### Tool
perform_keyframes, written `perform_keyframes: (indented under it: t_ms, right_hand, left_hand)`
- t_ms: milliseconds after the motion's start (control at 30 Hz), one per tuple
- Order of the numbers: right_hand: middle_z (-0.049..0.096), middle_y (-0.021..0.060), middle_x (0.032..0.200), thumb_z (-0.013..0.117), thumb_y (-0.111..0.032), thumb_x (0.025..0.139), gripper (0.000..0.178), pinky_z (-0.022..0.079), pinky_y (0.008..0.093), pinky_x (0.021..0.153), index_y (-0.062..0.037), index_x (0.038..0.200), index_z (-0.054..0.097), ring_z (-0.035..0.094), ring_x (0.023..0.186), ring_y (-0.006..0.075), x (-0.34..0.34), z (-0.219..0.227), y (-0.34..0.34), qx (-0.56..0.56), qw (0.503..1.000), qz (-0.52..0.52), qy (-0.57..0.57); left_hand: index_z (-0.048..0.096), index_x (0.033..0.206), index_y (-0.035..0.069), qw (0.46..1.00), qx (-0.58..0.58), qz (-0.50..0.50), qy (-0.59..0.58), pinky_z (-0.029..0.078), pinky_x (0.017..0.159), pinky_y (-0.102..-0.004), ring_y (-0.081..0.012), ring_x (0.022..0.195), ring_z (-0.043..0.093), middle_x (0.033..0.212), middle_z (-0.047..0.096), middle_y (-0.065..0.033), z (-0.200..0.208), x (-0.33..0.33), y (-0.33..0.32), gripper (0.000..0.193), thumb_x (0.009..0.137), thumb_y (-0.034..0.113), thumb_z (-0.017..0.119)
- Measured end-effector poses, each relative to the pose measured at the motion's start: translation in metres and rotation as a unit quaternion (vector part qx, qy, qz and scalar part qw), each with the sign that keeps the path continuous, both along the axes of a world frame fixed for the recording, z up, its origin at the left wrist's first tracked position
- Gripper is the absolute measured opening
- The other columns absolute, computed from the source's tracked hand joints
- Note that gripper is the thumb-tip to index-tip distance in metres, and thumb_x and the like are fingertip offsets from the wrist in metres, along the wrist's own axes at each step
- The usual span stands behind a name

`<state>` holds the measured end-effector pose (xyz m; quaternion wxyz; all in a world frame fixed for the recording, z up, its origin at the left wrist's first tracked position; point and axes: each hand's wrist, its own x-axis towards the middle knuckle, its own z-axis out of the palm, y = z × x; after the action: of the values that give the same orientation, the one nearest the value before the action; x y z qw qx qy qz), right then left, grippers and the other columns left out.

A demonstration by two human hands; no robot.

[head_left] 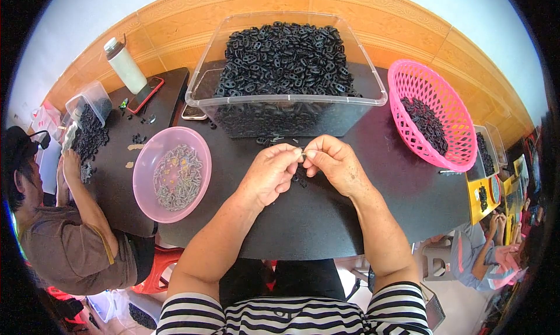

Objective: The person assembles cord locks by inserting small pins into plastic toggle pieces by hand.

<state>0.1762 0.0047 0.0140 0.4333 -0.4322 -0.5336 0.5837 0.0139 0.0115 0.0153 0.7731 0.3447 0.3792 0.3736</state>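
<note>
My left hand [272, 173] and my right hand [336, 165] meet over the dark table, fingertips pinched together around one tiny piece. The fingers cover most of that piece, and its kind cannot be made out. Just beyond them stands a large clear plastic bin [287, 100], heaped with small black oval plastic pieces [286, 58] that have two holes. A few loose black bits [300, 179] lie on the table under my hands. To the left sits a pink bowl [143, 186] of small grey metal springs [182, 180] with some yellowish bits among them.
A pink lattice basket [464, 122] with black parts stands at the right. Far left are a pale bottle [126, 69], a red-edged phone [146, 96] and a tipped clear tub [93, 99] spilling black parts. A co-worker [70, 236] sits there; other people sit far right.
</note>
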Motion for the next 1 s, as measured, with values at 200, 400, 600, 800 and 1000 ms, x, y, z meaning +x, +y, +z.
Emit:
perform_keyframes:
  t_ms: [200, 400, 600, 800, 1000]
  right_hand:
    - [0.057, 0.0036, 0.072, 0.050, -0.011, 0.087, 0.010, 0.045, 0.0220, 0.058, -0.0022, 0.084, 0.054, 0.055, 0.062, 0.0103, 0.000, 0.007, -0.002, -0.017, 0.999, 0.022, -0.035]
    - [0.056, 0.0035, 0.066, 0.051, -0.014, 0.086, 0.012, 0.045, 0.0228, 0.053, -0.0040, 0.079, 0.053, 0.053, 0.053, 0.0114, 0.004, 0.005, 0.002, -0.077, 0.997, -0.008, 0.021]
    - [0.056, 0.0031, 0.064, 0.051, -0.013, 0.084, 0.012, 0.045, 0.0237, 0.050, -0.0042, 0.078, 0.053, 0.053, 0.051, 0.0114, 0.005, 0.006, 0.002, -0.099, 0.994, -0.013, 0.033]
    - [0.058, 0.0054, 0.066, 0.051, -0.012, 0.084, 0.011, 0.047, 0.0251, 0.053, -0.0026, 0.079, 0.053, 0.057, 0.056, 0.0122, -0.003, 0.005, -0.003, 0.106, 0.971, -0.075, -0.202]
    - [0.060, 0.0055, 0.070, 0.051, -0.011, 0.084, 0.010, 0.048, 0.0248, 0.057, -0.0012, 0.084, 0.053, 0.059, 0.061, 0.0115, -0.004, 0.000, -0.001, 0.142, 0.956, -0.079, -0.244]
  left_hand:
    - [0.052, 0.078, 0.007, 0.999, 0.022, 0.028, 0.021, 0.023, 0.032, -0.0172, -0.0022, 0.038, 0.030, 0.058, 0.044, 0.0038, 0.000, 0.001, 0.000, 0.014, 0.084, 0.020, 0.054]
    - [0.054, 0.083, 0.006, 0.959, 0.206, 0.073, 0.182, 0.029, 0.039, -0.0163, -0.0012, 0.046, 0.036, 0.062, 0.047, 0.0044, -0.005, 0.006, -0.002, 0.011, 0.085, 0.017, 0.054]
    - [0.056, 0.080, 0.003, 0.893, 0.355, 0.091, 0.262, 0.039, 0.056, -0.0181, -0.0030, 0.063, 0.048, 0.070, 0.055, 0.0023, -0.007, 0.007, -0.003, 0.003, 0.081, 0.006, 0.057]
    - [0.057, 0.078, 0.001, 0.800, 0.451, 0.096, 0.385, 0.043, 0.056, -0.0241, -0.0081, 0.061, 0.053, 0.067, 0.057, -0.0023, -0.012, 0.008, -0.003, 0.013, 0.080, 0.014, 0.056]
    - [0.057, 0.077, 0.002, 0.955, 0.193, 0.072, 0.214, 0.037, 0.051, -0.0202, -0.0037, 0.059, 0.045, 0.066, 0.052, 0.0021, -0.006, 0.006, 0.000, 0.010, 0.082, 0.011, 0.054]
